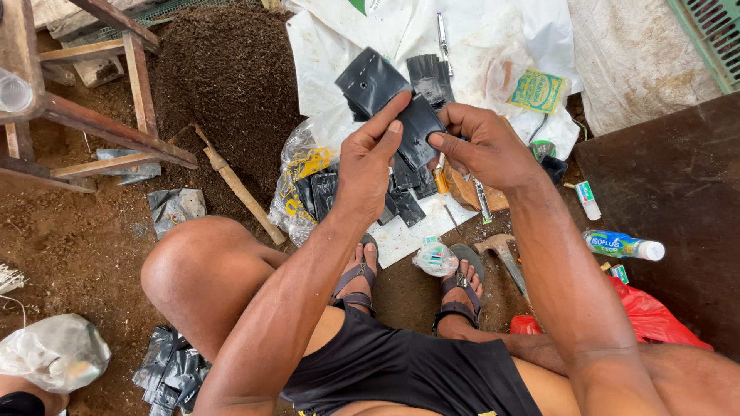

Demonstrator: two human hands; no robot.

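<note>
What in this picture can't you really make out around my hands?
Head view:
- Black bag: middle covered by left hand and right hand; open or sealed, unclear.
- Loose black bags below: mostly hidden behind both hands.
- Hammer: handle end hidden by the right forearm.
- Red bag: partly behind the arm, contents unseen.
- Green crate: cut off by the frame corner.

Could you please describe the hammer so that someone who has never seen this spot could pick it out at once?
Start from the big dark board on the right, then look to the bare ground by its near left edge. The hammer lies there, just right of the sandalled foot. Its metal claw head sets it apart from the plastic bottle nearby.
</note>
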